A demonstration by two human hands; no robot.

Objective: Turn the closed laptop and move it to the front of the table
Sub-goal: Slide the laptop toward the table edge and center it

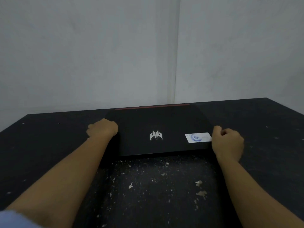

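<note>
Closed black laptop (pixel 158 130) flat on the dark worktop (pixel 49 145), far side, back edge close up to the pale wall (pixel 98 55). Red strip (pixel 152 106) along that far edge. Silver logo (pixel 156 135) dead centre of the lid, white sticker (pixel 198 137) off toward the right edge.

Left hand (pixel 102 128) curled at the laptop's left edge, knuckles up, fingers tucked under and out of sight. Touching the side of the lid, by the look of it; whether actually gripping, could not tell. Right hand (pixel 227 142) clamped against the right edge, just beside the sticker, thumb up on top, fingers bent down over the side. Loosely closed there, but a firm hold could not be confirmed.

Laptop squarely between the two hands, one at each short side, both forearms stretched out across the worktop. Near edge of the laptop parallel to the front of the worktop. Stretch of bare surface between laptop and camera, speckled with pale flecks and chips (pixel 199 182). Scrap of blue sleeve (pixel 14 219) at the lower left corner.
</note>
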